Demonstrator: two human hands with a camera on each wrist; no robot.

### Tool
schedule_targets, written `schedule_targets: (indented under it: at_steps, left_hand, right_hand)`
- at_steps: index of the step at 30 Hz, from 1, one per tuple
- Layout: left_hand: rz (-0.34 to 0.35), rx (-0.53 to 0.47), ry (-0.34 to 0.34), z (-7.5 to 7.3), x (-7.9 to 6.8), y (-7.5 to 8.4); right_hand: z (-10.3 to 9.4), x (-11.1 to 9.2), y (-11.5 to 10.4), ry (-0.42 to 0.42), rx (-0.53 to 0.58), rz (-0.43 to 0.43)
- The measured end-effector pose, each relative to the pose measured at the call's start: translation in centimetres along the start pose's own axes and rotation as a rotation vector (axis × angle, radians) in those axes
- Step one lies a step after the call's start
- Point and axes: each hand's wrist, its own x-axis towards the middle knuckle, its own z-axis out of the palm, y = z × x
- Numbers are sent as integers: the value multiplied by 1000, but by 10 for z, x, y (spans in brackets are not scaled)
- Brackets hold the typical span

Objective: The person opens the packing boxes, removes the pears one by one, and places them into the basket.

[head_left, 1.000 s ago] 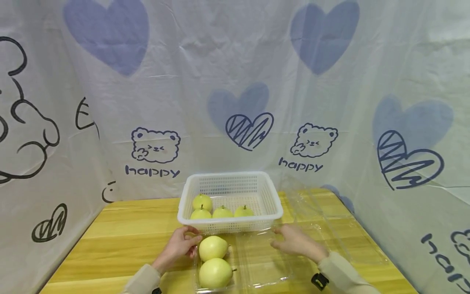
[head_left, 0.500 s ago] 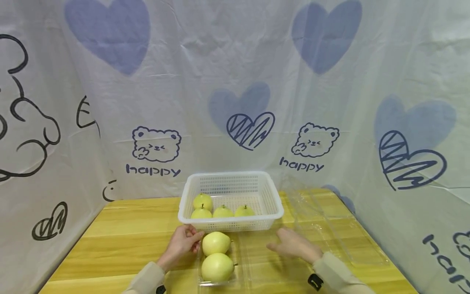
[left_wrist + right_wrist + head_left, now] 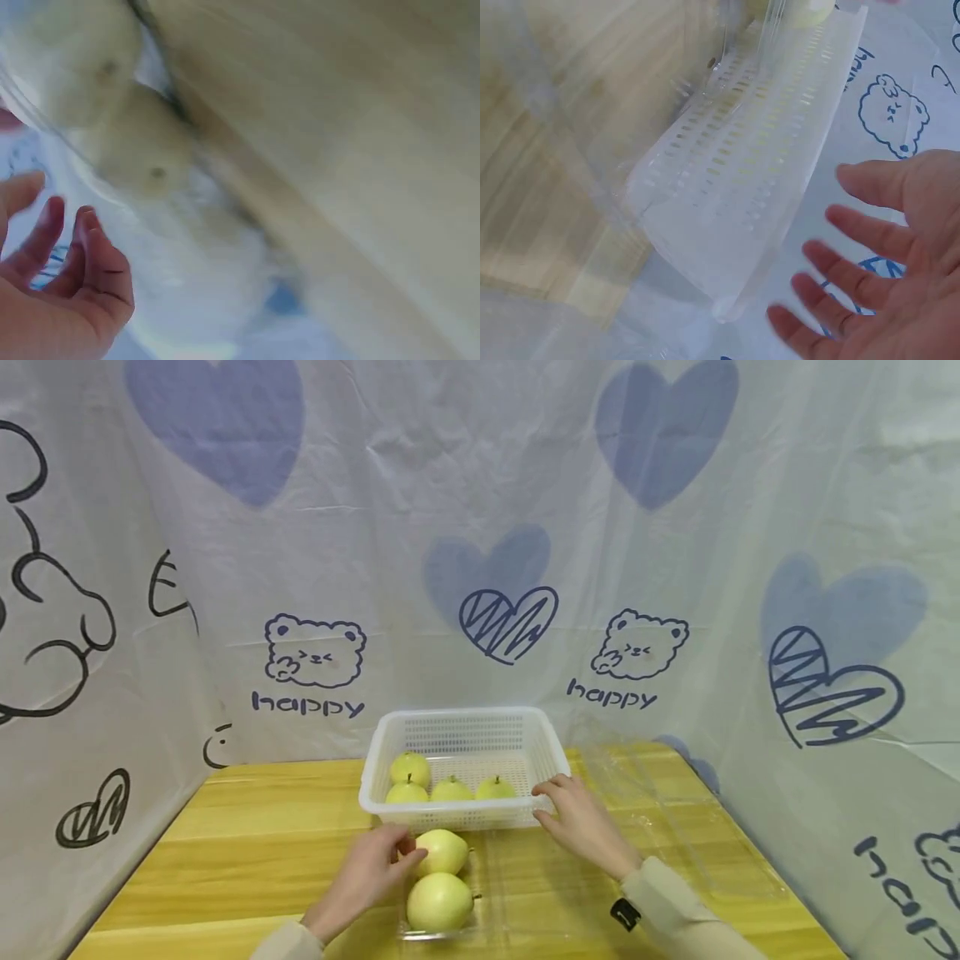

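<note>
Two yellow pears, a far one and a near one, lie in a clear plastic clamshell box whose lid is folded out to the right. My left hand is over the box's left side by the far pear; its fingers are loosely bent with nothing between them in the left wrist view. Behind the box stands a white slotted basket with several pears along its near side. My right hand is at the basket's front right corner, fingers spread and holding nothing in the right wrist view.
More clear plastic packaging lies on the right part of the wooden table, hard to make out. A printed white curtain encloses the table at the back and sides.
My left hand has come off the box's left edge and moved right, toward the far pear. My right hand has left the lid area and moved up to the basket. The box has shifted slightly away.
</note>
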Motion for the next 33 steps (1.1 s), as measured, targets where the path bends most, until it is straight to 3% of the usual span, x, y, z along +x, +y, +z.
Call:
schedule_targets:
  at_steps: [3, 6, 9, 15, 20, 27, 33]
  left_hand:
    - [160, 172, -53, 1, -7, 18]
    - [261, 299, -126, 3, -12, 32]
    - [306, 393, -165, 6, -14, 39]
    - [323, 501, -184, 11, -16, 45]
    - [271, 496, -266, 14, -10, 50]
    - [62, 454, -367, 21, -6, 61]
    - [-63, 386, -390, 27, -4, 64]
  right_hand:
    - [3, 7, 0, 19, -58, -33]
    - [6, 14, 1, 5, -82, -36]
    - [8, 21, 2, -36, -65, -12]
    - [8, 27, 4, -131, 2, 33]
    - [5, 31, 1, -192, 51, 76]
    - [3, 32, -2, -214, 47, 76]
    - [3, 32, -5, -207, 53, 82]
